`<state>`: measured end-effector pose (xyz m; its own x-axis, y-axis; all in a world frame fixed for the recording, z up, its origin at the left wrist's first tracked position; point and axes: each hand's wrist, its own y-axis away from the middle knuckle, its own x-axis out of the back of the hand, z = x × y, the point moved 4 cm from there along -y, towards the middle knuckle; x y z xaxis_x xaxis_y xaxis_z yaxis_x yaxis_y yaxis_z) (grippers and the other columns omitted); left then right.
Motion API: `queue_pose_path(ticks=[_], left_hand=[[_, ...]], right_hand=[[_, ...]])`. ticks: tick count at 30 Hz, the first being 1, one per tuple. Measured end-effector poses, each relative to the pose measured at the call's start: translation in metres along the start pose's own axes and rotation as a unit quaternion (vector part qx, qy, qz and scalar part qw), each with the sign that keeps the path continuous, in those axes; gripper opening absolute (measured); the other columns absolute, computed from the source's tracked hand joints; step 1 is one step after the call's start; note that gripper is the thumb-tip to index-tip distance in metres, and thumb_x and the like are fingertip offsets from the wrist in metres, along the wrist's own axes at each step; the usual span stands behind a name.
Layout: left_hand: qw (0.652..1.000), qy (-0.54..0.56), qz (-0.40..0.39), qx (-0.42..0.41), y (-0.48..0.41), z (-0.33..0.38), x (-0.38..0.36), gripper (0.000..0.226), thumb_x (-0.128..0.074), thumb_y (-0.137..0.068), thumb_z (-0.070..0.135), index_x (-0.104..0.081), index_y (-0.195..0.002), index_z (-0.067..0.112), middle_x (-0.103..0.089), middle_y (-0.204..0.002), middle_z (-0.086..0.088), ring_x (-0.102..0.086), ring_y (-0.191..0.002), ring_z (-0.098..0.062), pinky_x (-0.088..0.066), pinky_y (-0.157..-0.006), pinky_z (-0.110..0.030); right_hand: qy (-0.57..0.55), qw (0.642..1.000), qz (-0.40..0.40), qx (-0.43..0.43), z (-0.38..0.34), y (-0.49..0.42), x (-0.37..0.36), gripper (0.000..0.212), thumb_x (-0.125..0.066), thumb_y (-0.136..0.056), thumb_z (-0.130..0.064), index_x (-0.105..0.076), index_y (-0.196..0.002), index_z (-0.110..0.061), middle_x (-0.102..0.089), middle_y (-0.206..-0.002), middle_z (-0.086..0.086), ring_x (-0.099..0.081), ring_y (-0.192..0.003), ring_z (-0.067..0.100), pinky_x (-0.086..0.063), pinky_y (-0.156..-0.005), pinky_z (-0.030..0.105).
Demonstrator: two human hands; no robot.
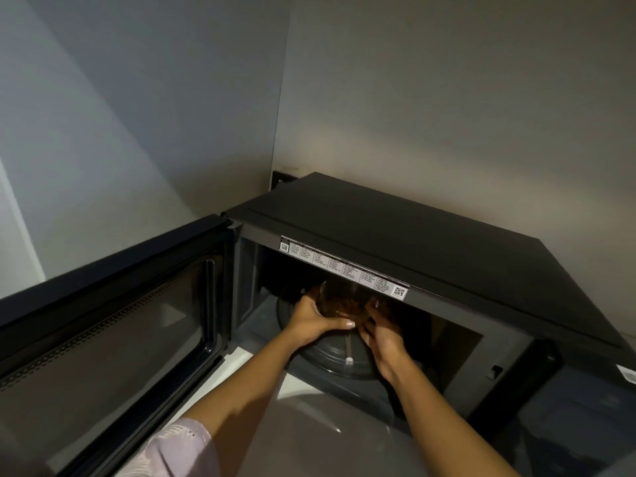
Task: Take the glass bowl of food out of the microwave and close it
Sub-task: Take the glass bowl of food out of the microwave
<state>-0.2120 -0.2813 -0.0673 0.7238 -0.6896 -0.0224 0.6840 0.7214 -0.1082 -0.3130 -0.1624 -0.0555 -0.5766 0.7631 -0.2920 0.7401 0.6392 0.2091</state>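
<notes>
A black microwave (pixel 395 228) stands in a wall corner with its door (pixel 113 325) swung wide open to the left. Inside the cavity, above the round turntable (pixel 330 352), is a clear glass bowl (pixel 340 299) with brown food in it. My left hand (pixel 315 321) grips the bowl's left side, thumb across its front. My right hand (pixel 380 333) holds its right side from below. The bowl's far rim is hidden under the microwave's top frame.
The microwave sits on a white counter (pixel 241 359). A pale wall rises close behind and to the left. A label strip with QR codes (pixel 344 266) runs along the cavity's upper edge. A shiny curved surface (pixel 309 435) lies below my arms.
</notes>
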Motion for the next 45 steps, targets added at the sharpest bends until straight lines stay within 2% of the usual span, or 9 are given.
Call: queue_pose_path(ticks=[3,6,11,15,25,32,36,41,45], left_hand=[[1.0,0.017,0.01,0.003,0.019,0.003,0.008,0.083,-0.095,-0.048,0.002,-0.059,-0.122,0.004,-0.07,-0.115,-0.011,-0.067,-0.111,-0.025,-0.052,-0.1,-0.039],[1.0,0.01,0.006,-0.001,0.04,0.009,0.019,0.081,-0.095,-0.046,0.001,-0.058,-0.117,0.015,-0.069,-0.115,-0.004,-0.066,-0.11,-0.02,-0.054,-0.091,-0.024],[1.0,0.007,-0.007,-0.005,0.083,0.028,0.031,0.091,-0.095,-0.05,-0.003,-0.054,-0.13,0.011,-0.068,-0.119,0.001,-0.067,-0.105,-0.003,-0.054,-0.082,-0.015],[1.0,0.008,-0.023,-0.01,0.122,0.046,0.035,0.087,-0.094,-0.05,-0.003,-0.056,-0.128,0.009,-0.07,-0.116,-0.005,-0.068,-0.108,-0.014,-0.055,-0.083,-0.022],[0.996,0.002,-0.09,0.009,0.213,0.075,0.02,0.086,-0.099,-0.046,0.012,-0.06,-0.122,0.029,-0.071,-0.11,0.008,-0.068,-0.102,-0.007,-0.057,-0.063,-0.018],[0.985,0.008,-0.168,0.038,0.26,0.067,-0.011,0.088,-0.1,-0.048,0.017,-0.058,-0.123,0.036,-0.07,-0.114,0.008,-0.068,-0.105,-0.014,-0.063,-0.066,-0.05],[0.976,0.002,-0.21,0.049,0.278,0.062,-0.04,0.091,-0.101,-0.047,0.022,-0.055,-0.123,0.044,-0.068,-0.112,0.015,-0.067,-0.105,-0.009,-0.063,-0.066,-0.044],[0.967,-0.004,-0.249,0.047,0.295,0.063,-0.088,0.091,-0.1,-0.041,0.034,-0.052,-0.113,0.062,-0.063,-0.109,0.033,-0.063,-0.104,0.004,-0.059,-0.063,-0.021],[0.957,0.0,-0.286,0.051,0.3,0.059,-0.139,0.094,-0.101,-0.041,0.034,-0.053,-0.119,0.054,-0.064,-0.115,0.023,-0.062,-0.111,-0.013,-0.063,-0.066,-0.038]], right_hand=[[0.01,1.0,0.014,0.0,-0.001,0.017,-0.004,0.023,-0.049,-0.097,-0.015,-0.063,-0.112,-0.025,-0.068,-0.108,0.002,-0.064,-0.091,0.013,-0.051,-0.075,0.026],[0.019,0.999,0.028,-0.007,-0.004,0.04,-0.01,0.03,-0.05,-0.095,-0.009,-0.06,-0.121,-0.017,-0.067,-0.111,0.008,-0.063,-0.094,0.019,-0.05,-0.085,0.033],[0.022,0.999,0.034,-0.003,-0.008,0.088,-0.018,0.021,-0.053,-0.095,-0.011,-0.059,-0.114,-0.015,-0.066,-0.106,0.01,-0.063,-0.095,0.022,-0.052,-0.078,0.033],[0.027,0.999,0.041,-0.004,-0.008,0.127,-0.016,0.021,-0.054,-0.094,-0.011,-0.062,-0.113,-0.016,-0.068,-0.106,0.008,-0.065,-0.096,0.022,-0.053,-0.075,0.03],[0.028,0.994,0.108,0.014,-0.01,0.227,0.012,0.013,-0.058,-0.091,-0.007,-0.065,-0.097,-0.016,-0.07,-0.092,0.006,-0.068,-0.082,0.021,-0.059,-0.069,0.032],[0.014,0.981,0.194,0.022,-0.004,0.289,0.047,0.016,-0.06,-0.085,-0.001,-0.064,-0.099,-0.008,-0.07,-0.082,0.008,-0.068,-0.072,0.021,-0.057,-0.053,0.026],[0.038,0.967,0.25,0.037,-0.002,0.313,0.078,0.017,-0.058,-0.089,-0.002,-0.064,-0.103,-0.006,-0.068,-0.091,0.008,-0.066,-0.084,0.024,-0.059,-0.069,0.037],[0.037,0.953,0.297,0.043,-0.009,0.334,0.129,0.017,-0.057,-0.085,0.0,-0.065,-0.094,-0.013,-0.068,-0.08,0.004,-0.065,-0.075,0.02,-0.057,-0.059,0.03],[0.047,0.943,0.327,0.045,-0.017,0.344,0.179,0.018,-0.057,-0.085,-0.001,-0.064,-0.1,-0.009,-0.066,-0.085,0.01,-0.063,-0.08,0.025,-0.058,-0.075,0.046]])
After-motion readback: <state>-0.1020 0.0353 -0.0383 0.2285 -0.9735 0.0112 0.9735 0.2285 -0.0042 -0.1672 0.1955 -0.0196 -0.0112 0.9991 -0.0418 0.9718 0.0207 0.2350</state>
